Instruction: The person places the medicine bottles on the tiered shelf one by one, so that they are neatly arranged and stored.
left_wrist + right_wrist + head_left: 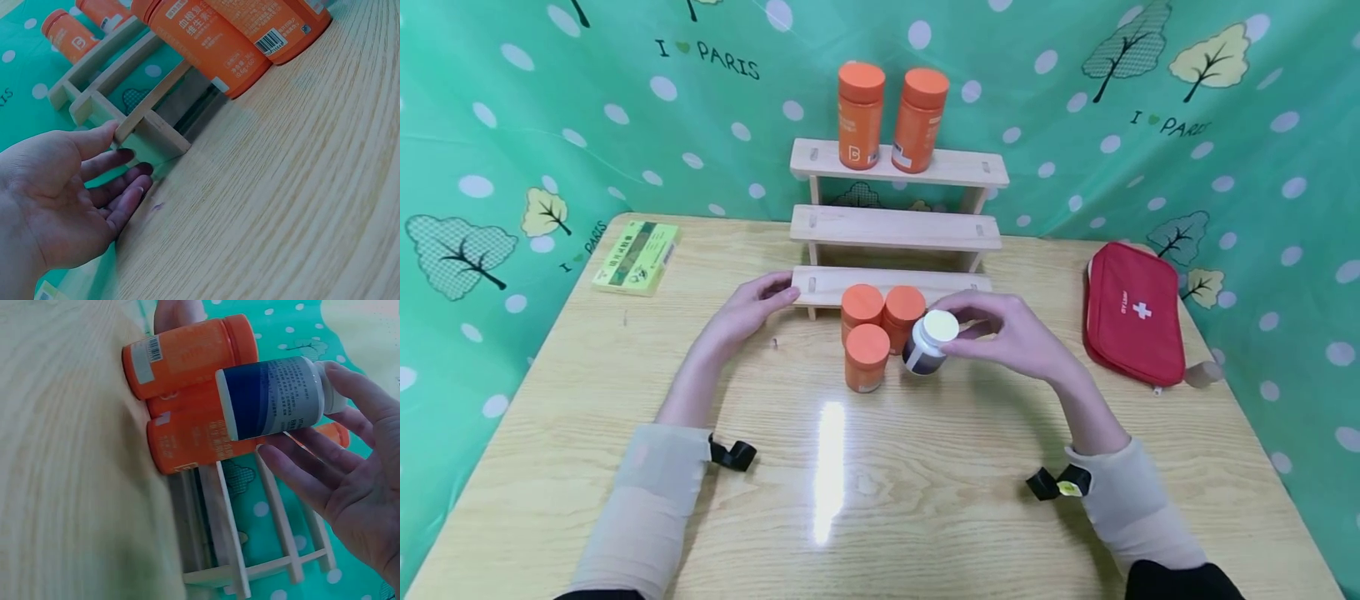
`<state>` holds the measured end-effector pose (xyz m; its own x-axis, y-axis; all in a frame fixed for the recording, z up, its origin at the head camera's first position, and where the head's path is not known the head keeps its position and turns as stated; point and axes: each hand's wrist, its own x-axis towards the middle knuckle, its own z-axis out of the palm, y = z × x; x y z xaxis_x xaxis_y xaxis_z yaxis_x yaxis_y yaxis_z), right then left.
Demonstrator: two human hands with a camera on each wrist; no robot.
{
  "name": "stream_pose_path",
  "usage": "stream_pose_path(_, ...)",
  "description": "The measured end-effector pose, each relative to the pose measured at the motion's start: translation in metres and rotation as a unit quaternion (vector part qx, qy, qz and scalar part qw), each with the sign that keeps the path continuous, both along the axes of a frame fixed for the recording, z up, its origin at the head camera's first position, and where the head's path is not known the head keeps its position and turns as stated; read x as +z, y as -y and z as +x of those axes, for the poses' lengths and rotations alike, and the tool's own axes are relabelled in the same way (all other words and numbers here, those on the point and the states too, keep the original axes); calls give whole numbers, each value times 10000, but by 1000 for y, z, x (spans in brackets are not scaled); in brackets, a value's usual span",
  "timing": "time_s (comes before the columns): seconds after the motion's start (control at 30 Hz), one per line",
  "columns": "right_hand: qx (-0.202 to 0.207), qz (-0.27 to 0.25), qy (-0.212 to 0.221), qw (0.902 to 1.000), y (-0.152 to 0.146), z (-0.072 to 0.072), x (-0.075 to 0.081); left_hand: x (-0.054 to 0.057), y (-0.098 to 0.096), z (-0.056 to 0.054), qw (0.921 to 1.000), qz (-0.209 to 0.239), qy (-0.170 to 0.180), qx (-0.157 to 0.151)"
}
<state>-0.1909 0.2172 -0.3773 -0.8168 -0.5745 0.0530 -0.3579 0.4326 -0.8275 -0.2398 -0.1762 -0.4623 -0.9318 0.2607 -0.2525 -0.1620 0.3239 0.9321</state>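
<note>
A small white bottle [926, 342] with a white cap and dark blue label is held in my right hand [1011, 332], thumb at the cap and fingers at its side. The right wrist view shows this supplement bottle [275, 397] tilted and raised off the table, beside the orange bottles. My left hand [747, 310] grips the left end of the lowest step of a three-tier wooden shelf [895, 227], thumb on the board's end [125, 128]. Three orange bottles [867, 358] stand clustered before the shelf. Two more orange bottles [859, 117] stand on its top tier.
At the back left of the table [737, 517] lies a green and yellow box [637, 257]. A red first-aid pouch [1135, 315] with a white cross lies on the right, a small greyish round object [1204, 374] beside it. Green patterned cloth [700, 125] hangs behind.
</note>
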Motion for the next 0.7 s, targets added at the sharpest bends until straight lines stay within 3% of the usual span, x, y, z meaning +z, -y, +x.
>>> stream_pose_path(0.33, 22, -133, -84, 9999, -8, -11, 32, 2, 1, 0, 10000, 1, -5, -5)
stream_pose_path(0.7, -1, -579, -121, 9983, -17, -36, 62, 2, 2, 0, 9999, -48, -87, -66)
